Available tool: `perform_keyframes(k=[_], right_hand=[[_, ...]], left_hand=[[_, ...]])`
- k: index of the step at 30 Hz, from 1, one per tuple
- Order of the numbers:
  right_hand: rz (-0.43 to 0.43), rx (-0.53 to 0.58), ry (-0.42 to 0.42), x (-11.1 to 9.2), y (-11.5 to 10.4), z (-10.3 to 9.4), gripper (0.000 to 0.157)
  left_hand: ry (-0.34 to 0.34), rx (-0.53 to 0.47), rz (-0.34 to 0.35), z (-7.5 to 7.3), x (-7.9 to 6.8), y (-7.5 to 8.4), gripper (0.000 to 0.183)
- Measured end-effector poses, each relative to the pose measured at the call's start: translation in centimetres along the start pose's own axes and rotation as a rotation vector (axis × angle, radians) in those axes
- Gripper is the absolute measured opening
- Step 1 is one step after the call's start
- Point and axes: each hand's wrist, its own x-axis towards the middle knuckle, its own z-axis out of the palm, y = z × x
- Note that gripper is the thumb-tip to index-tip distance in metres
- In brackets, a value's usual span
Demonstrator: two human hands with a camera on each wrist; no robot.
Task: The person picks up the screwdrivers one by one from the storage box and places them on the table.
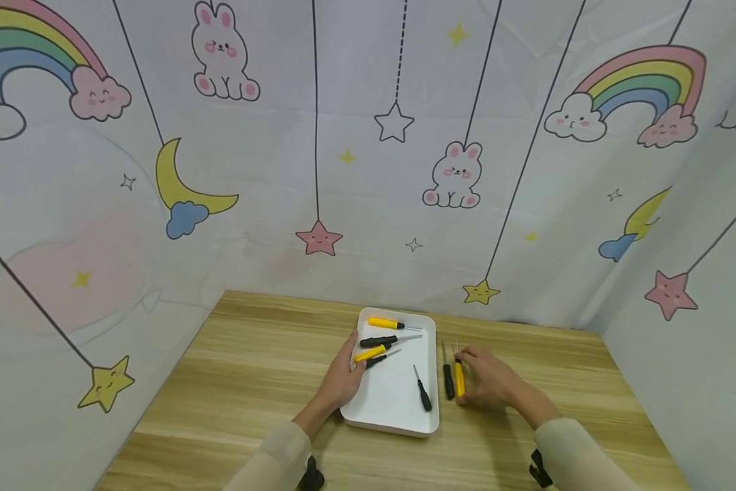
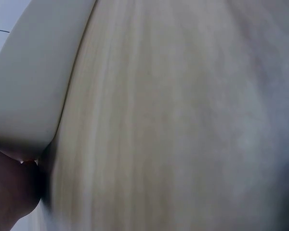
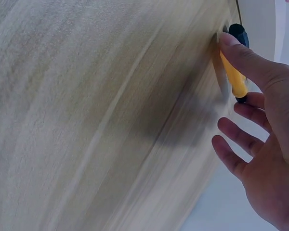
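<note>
A white rectangular tray (image 1: pixel 389 427) lies on the wooden table, and my left hand (image 1: pixel 345 375) grips its left side with the thumb over the rim. In the left wrist view, part of that hand (image 2: pixel 9 187) shows against the tray's outer wall (image 2: pixel 33 77). Just right of the tray, my right hand (image 1: pixel 487 378) pinches a yellow screwdriver (image 1: pixel 460 378) between thumb and fingers, at the two ends of its handle. The right wrist view shows this yellow handle (image 3: pixel 234 77) close over the table. Beside it, a black screwdriver (image 1: pixel 448 379) lies parallel to the tray's right wall.
Inside the tray are several screwdrivers: a yellow one (image 1: pixel 385 323) at the far end, a black one (image 1: pixel 376 341) below it, another yellow one (image 1: pixel 372 354), and a black one (image 1: pixel 424 395) near the right wall. A patterned curtain (image 1: pixel 368 177) hangs behind the table (image 1: pixel 220 409).
</note>
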Motion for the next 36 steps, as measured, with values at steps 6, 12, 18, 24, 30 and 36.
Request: perform_keyframes(k=[6,12,18,24,30,36], right_hand=[[-0.011,0.012,-0.009,0.0,0.2,0.1,0.091],[-0.004,-0.002,-0.017,0.1,0.2,0.1,0.089],[0.014,0.007,-0.038,0.1,-0.4,-0.3,0.088],[0.048,0.008,-0.056,0.3,-0.9,-0.3,0.088],[0.049,0.011,-0.052,0.5,-0.8,0.0,0.087],[0.049,0.014,-0.047,0.5,-0.7,0.1,0.089]], left_hand=[[0.0,0.003,-0.002,0.1,0.0,0.0,0.068],[0.002,-0.001,-0.004,0.1,0.0,0.2,0.068],[0.003,-0.003,0.001,0.2,-0.1,0.0,0.068],[0.003,-0.011,0.01,0.1,-0.1,-0.2,0.068],[-0.002,-0.011,0.004,0.0,0.0,-0.2,0.07],[0.003,-0.009,-0.001,0.1,0.1,-0.2,0.069]])
